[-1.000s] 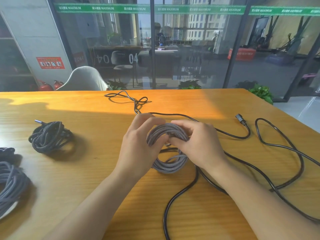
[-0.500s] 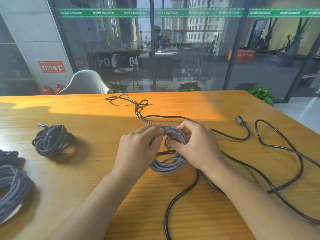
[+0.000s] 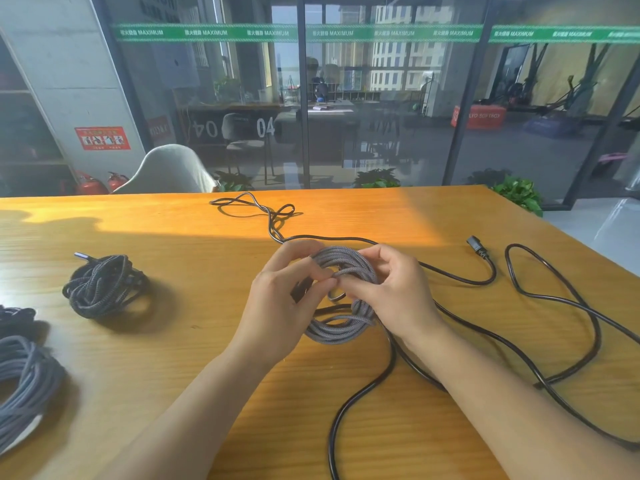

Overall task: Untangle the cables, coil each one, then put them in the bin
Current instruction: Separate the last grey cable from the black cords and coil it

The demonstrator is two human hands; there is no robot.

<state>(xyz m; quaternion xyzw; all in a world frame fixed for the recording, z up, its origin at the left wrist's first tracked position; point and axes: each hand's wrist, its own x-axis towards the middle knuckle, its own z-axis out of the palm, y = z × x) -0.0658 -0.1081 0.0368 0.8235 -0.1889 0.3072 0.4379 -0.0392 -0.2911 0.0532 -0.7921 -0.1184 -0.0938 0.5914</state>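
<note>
I note both hands, left hand (image 3: pixel 277 306) and right hand (image 3: pixel 391 292), gripping the grey coil (image 3: pixel 341 327) mid-surface; fingertips have now met at its centre, tucking the end. Black cable (image 3: pixel 568 306) remains uncoiled.

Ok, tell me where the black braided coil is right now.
In the head view the black braided coil lies on the table's left side, left of the left hand, with a grey coil nearer the left edge.

At frame centre a grey braided cable coil (image 3: pixel 341 327); a smooth black power cable (image 3: pixel 554 299) to the right; a black braided coil (image 3: pixel 104 287) at left; orange-yellow wood-grain bench (image 3: pixel 173 358); green banner strip (image 3: pixel 311 32) across the top.
</note>
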